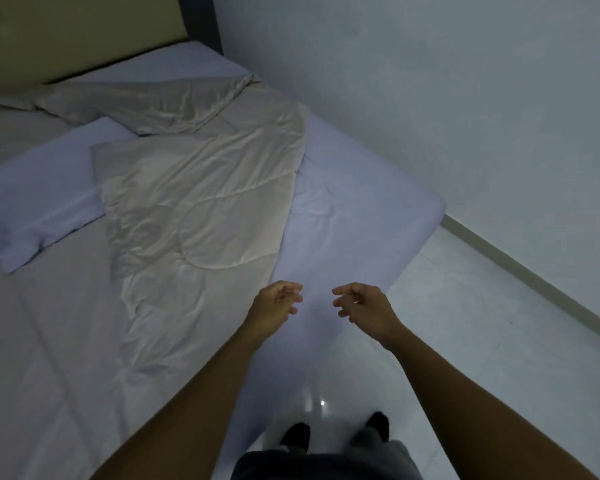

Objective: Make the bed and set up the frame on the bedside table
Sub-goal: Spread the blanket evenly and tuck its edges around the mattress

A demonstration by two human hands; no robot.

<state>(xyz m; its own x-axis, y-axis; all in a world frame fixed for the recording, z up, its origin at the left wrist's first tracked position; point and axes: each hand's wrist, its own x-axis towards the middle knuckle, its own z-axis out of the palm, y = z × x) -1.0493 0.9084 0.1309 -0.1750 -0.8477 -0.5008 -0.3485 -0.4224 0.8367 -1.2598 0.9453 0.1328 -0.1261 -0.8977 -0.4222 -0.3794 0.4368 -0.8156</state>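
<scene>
Head view, looking down at the foot corner of the bed. I stand on the pale glossy tiled floor [482, 341] with both bare arms stretched forward over the near corner of the mattress in its pale lavender fitted sheet [354, 209]. My left hand [274, 303] and right hand [364, 306] hover side by side, a little apart, palms turned toward each other; each grip is loosely spread, fingers half curled, pinching nothing and touching no cloth. I judge this posture to be a reach: the hands are set to take hold of bedding at the foot of the bed. The beige quilted satin comforter [194, 202] lies rumpled and slanted across the mattress, its upper part bunched in folds near the olive padded headboard [66, 32], its right edge leaving a broad strip of sheet bare along the pale blue-grey wall [430, 81]; it needs pulling square toward the wall side, which is likely why the hands aim at that corner. A lavender rectangular pillow [42, 199] lies askew in the middle left of the bed, partly under the comforter's edge, well apart from the headboard where it belongs. By this evidence the bed-making is at an early stage. The frame and the bedside surface named in the task do not appear in this view, so I cannot tell where they stand. My dark socks [297, 436] show at the bottom edge, close to the mattress corner.
</scene>
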